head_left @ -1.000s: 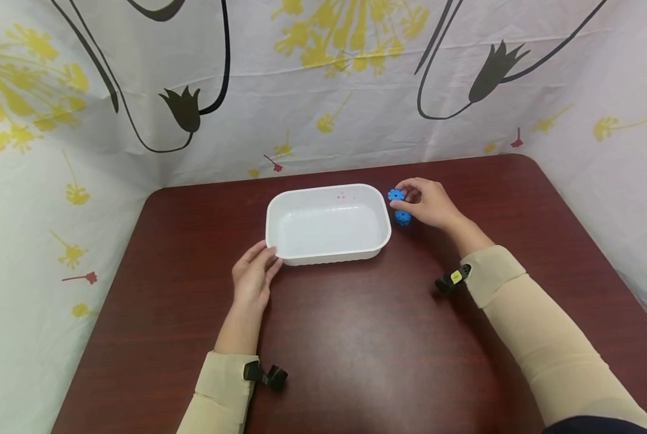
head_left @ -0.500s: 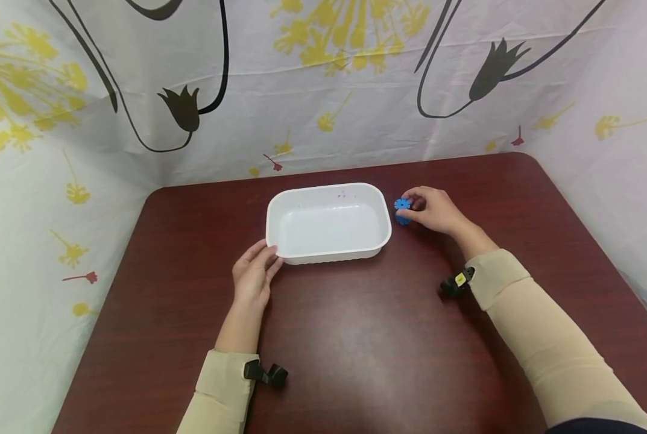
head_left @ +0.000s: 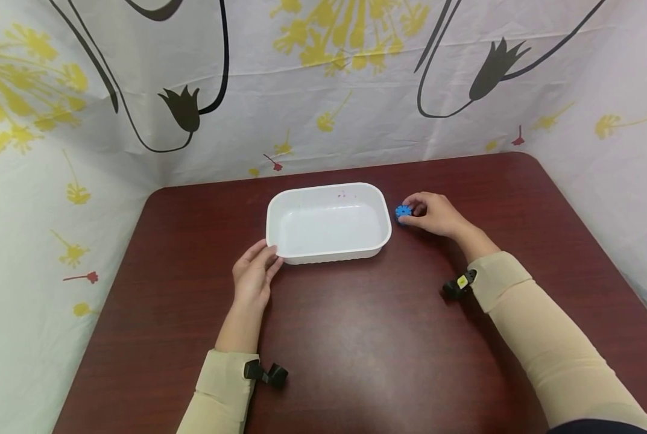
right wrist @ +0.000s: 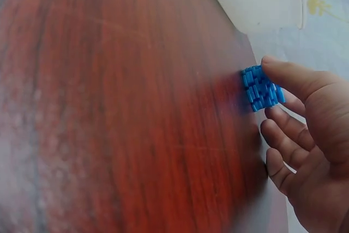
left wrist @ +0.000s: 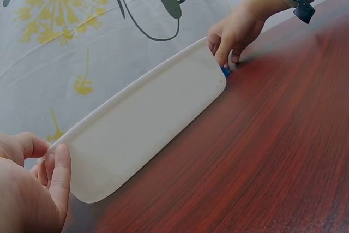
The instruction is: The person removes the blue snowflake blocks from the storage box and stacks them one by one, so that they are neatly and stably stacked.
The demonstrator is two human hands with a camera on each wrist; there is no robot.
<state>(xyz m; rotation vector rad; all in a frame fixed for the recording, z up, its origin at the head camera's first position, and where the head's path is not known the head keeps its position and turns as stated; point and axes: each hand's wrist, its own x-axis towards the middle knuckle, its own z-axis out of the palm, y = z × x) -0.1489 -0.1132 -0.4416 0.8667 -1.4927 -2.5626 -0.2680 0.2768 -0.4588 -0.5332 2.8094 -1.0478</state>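
Note:
A white rectangular plastic basin (head_left: 328, 256) stands on the table. My left hand (head_left: 251, 277) pinches its near left corner, with the thumb over the rim and fingers outside, as the left wrist view also shows. Just past the basin's right end, my right hand (head_left: 436, 216) holds a small stack of blue notched discs (head_left: 403, 211), like snowflake building discs. Seen from the right wrist, the stack (right wrist: 260, 88) has several layers and sits at the table surface between thumb and fingers. The fingers hide part of its far side.
The dark red-brown wooden table (head_left: 345, 337) has rounded far corners. A white cloth (head_left: 301, 114) with yellow and grey flower prints hangs behind it and along both sides. Faint pink marks show on the basin's inner far wall.
My right hand has come down and slightly nearer, bringing the upper blue disc from above onto the ones on the table. The left hand and basin have stayed in place.

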